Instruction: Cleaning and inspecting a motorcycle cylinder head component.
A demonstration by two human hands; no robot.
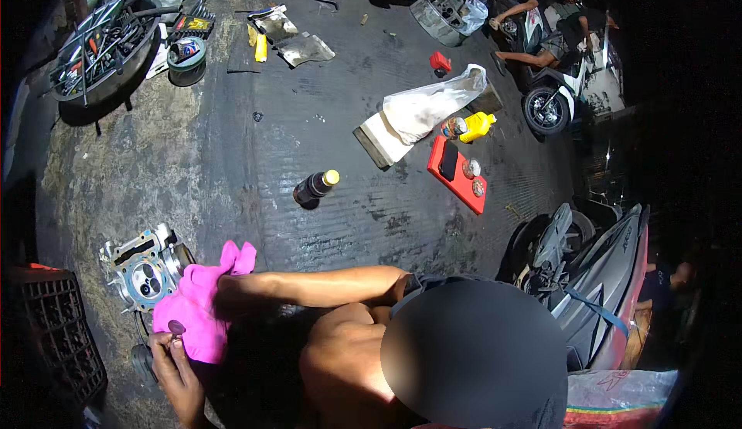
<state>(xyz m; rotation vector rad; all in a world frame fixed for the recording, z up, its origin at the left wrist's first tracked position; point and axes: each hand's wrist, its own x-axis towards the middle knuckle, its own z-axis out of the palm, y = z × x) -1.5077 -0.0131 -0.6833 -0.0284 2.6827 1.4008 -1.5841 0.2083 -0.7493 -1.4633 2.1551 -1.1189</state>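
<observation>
Left hand (176, 379): here we are, fingers pinched on a small dark disc-shaped part (177, 327), right in front of the pink cloth (202, 290)!
Right hand (230, 296): in shadow at the cloth; can't tell how its fingers stand.
Metal engine part (145, 278): on the floor (232, 166), just beside the cloth.
Bottle (311, 190): dark, yellow-capped, farther right.

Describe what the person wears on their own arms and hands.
The left hand is bare, no glove showing. The right forearm is bare too, with no watch visible; dark grey fabric, possibly a sleeve, borders its elbow end. Shadow and pink cloth obscure the right hand.
</observation>
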